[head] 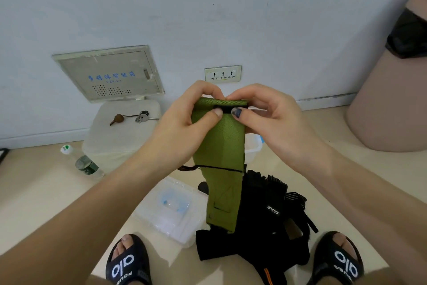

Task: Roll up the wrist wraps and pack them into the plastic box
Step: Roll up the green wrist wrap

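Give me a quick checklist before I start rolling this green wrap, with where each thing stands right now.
1. Both hands on the top edge: left hand and right hand pinch the green wrist wrap. Ok.
2. Wrap hangs free, unrolled. Ok.
3. Thin black cord crosses the wrap mid-length; may snag. Not ok.
4. Plastic box open: mostly hidden behind the wrap. Cannot tell.
5. Clear lid lies apart on the floor. Ok.
6. Black wraps waiting in a pile. Ok.

Both forearms bare, no sleeves, watch or rings in view. Right hand (270, 118): thumbnail carries dark bluish polish; left hand (182, 123): thumbnail plain. Feet bare in black open-toe slide sandals (128, 261), white lettering across each strap.
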`<action>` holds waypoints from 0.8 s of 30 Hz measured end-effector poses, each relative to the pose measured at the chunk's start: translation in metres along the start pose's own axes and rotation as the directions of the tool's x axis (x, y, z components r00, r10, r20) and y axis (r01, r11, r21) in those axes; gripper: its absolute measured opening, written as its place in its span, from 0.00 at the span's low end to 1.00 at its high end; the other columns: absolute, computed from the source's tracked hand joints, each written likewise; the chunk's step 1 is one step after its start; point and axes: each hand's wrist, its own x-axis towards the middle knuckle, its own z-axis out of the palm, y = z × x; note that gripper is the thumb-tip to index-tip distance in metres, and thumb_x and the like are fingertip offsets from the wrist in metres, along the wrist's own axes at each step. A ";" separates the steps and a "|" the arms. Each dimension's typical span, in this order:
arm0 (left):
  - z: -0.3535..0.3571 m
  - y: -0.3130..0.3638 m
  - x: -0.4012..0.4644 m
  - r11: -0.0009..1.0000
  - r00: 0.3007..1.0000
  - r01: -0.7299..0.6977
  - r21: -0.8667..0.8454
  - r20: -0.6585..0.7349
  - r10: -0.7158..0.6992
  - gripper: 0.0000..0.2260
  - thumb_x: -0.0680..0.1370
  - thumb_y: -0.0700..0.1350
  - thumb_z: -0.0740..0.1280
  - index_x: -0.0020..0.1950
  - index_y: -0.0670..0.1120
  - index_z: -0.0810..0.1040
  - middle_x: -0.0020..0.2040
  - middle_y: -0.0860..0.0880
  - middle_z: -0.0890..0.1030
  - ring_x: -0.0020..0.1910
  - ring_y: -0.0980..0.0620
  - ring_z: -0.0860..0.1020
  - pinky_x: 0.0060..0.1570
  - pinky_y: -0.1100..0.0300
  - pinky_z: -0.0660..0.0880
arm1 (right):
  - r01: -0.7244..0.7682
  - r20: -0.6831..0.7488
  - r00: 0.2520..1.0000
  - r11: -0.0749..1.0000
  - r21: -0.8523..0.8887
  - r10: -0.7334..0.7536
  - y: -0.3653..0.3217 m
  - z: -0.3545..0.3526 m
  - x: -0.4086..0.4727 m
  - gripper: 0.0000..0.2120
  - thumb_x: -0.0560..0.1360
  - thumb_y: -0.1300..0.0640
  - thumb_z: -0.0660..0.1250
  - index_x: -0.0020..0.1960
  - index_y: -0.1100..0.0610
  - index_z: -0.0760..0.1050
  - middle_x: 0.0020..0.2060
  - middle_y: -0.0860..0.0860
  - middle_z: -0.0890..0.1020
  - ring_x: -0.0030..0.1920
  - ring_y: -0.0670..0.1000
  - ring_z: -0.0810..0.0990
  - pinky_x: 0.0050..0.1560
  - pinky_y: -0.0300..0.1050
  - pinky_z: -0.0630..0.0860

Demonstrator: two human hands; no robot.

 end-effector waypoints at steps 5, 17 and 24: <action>0.000 0.002 0.000 1.000 1.000 0.011 -0.027 0.023 -0.010 0.07 0.79 0.51 0.66 0.57 0.57 0.76 0.42 0.46 0.79 0.44 0.41 0.77 0.45 0.43 0.77 | -0.001 -0.005 1.000 1.000 -0.015 0.001 0.000 -0.002 -0.001 0.09 0.81 0.69 0.66 0.55 0.59 0.82 0.50 0.58 0.84 0.51 0.64 0.84 0.56 0.61 0.83; 0.008 0.002 -0.001 0.995 0.997 -0.070 -0.076 -0.047 0.066 0.03 0.79 0.43 0.67 0.50 0.51 0.77 0.44 0.51 0.81 0.48 0.46 0.79 0.50 0.44 0.77 | -0.171 0.002 0.985 0.958 0.231 0.175 -0.002 0.003 0.001 0.03 0.78 0.64 0.71 0.50 0.58 0.82 0.47 0.59 0.84 0.48 0.53 0.84 0.55 0.52 0.81; 0.009 0.002 0.000 0.990 0.999 -0.017 -0.138 -0.041 0.012 0.12 0.79 0.30 0.66 0.43 0.46 0.75 0.36 0.57 0.77 0.38 0.57 0.73 0.40 0.63 0.70 | -0.189 0.006 0.981 0.943 0.276 0.195 -0.007 0.003 -0.001 0.09 0.74 0.73 0.71 0.47 0.60 0.81 0.45 0.59 0.84 0.46 0.53 0.84 0.52 0.44 0.82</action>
